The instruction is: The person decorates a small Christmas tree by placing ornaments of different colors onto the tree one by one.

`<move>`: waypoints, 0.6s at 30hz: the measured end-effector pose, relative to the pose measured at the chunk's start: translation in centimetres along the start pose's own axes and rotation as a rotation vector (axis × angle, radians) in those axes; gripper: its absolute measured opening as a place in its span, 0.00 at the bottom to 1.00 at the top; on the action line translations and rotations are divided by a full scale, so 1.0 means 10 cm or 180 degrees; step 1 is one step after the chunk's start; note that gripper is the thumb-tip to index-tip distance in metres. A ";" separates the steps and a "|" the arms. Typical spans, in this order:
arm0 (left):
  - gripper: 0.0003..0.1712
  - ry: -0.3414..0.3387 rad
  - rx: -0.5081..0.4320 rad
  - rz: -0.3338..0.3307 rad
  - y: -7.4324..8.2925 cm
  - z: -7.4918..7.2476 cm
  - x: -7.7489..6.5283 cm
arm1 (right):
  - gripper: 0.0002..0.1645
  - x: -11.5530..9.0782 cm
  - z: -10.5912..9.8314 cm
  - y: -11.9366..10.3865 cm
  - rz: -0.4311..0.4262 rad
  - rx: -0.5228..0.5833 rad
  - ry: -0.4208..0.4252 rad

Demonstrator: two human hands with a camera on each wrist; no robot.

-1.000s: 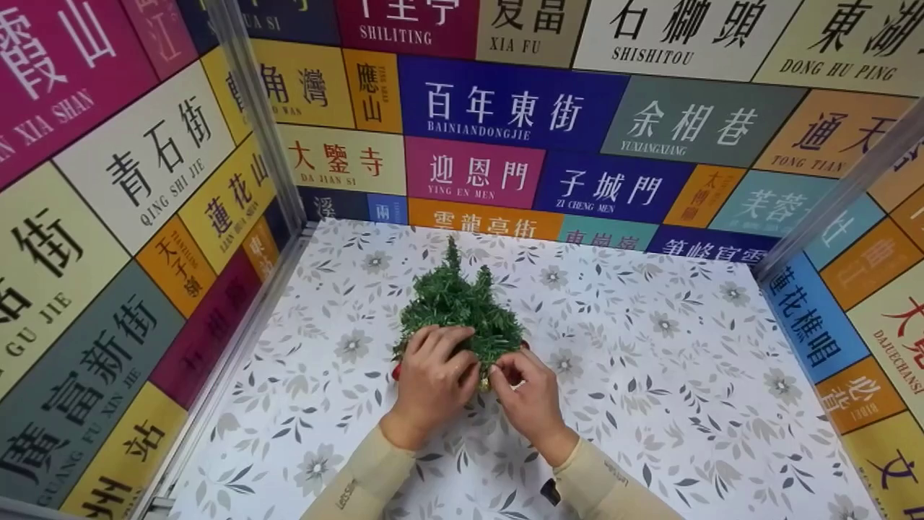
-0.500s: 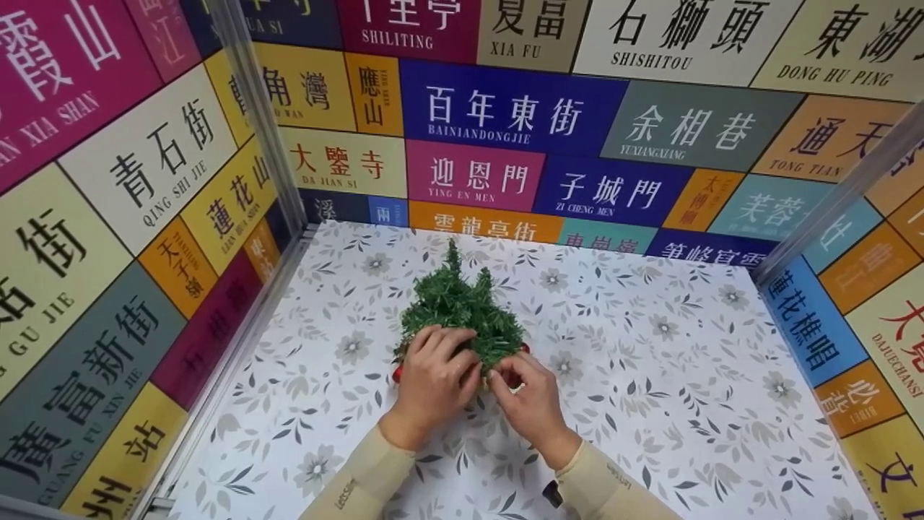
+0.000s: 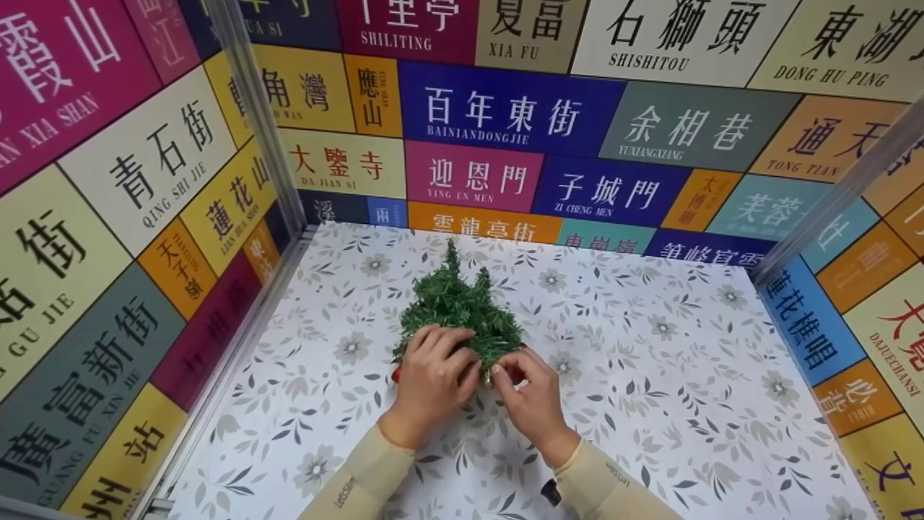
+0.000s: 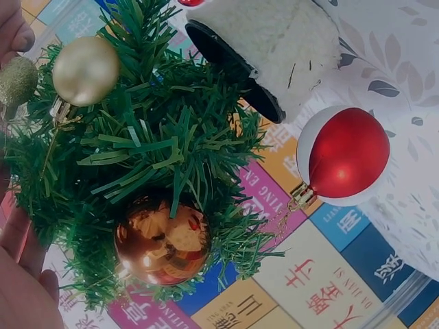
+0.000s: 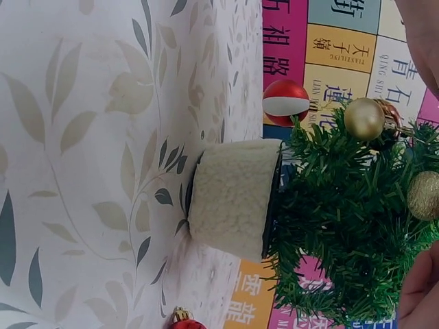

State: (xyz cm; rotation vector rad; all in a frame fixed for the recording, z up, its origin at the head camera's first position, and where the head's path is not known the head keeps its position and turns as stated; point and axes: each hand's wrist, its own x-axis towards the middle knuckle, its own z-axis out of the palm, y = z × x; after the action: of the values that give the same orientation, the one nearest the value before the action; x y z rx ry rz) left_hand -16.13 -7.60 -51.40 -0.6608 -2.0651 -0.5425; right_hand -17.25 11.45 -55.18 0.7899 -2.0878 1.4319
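A small artificial Christmas tree (image 3: 462, 300) stands upright on the table, its pale fluffy pot (image 5: 234, 199) showing in the right wrist view. My left hand (image 3: 433, 379) holds the tree's near branches from the left, fingers curled over the greenery. On the near right side, my right hand (image 3: 533, 396) pinches at a glittery gold bauble (image 4: 18, 81) with thumb and forefinger; the exact grip is partly hidden. A smooth gold bauble (image 4: 86, 70), a shiny copper bauble (image 4: 163, 240) and a red-and-white bauble (image 4: 350, 157) hang from other branches.
The table (image 3: 686, 433) has a white cloth with grey flowers and leaves. Coloured panels with lettering (image 3: 512, 101) enclose it at the back and sides, with metal posts (image 3: 267, 115) at the corners. A small black object (image 3: 551, 492) lies by the right sleeve.
My right hand's fingers shift slightly at the near branches, covering a red bauble on the right that showed half a second ago. The left hand and the tree stay almost still.
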 end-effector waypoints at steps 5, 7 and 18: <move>0.04 0.0035 -0.0009 -0.0041 0.00 0.01 0.00 | 0.10 0.03 0.02 -0.04 -0.0016 0.0005 0.0107; 0.04 0.0046 -0.0001 -0.0070 0.00 0.01 0.01 | 0.10 0.05 0.02 -0.09 -0.0019 0.0024 0.0159; 0.04 0.0122 -0.0005 -0.0154 0.03 0.03 0.01 | 0.08 0.16 -0.02 -0.42 0.0056 0.0273 0.0272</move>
State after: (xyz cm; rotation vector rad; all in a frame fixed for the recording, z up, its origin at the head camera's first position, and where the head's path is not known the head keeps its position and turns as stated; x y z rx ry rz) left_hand -16.24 -7.17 -51.43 -0.5981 -2.0492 -0.5802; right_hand -15.49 10.13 -51.24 0.7317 -1.9857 1.5459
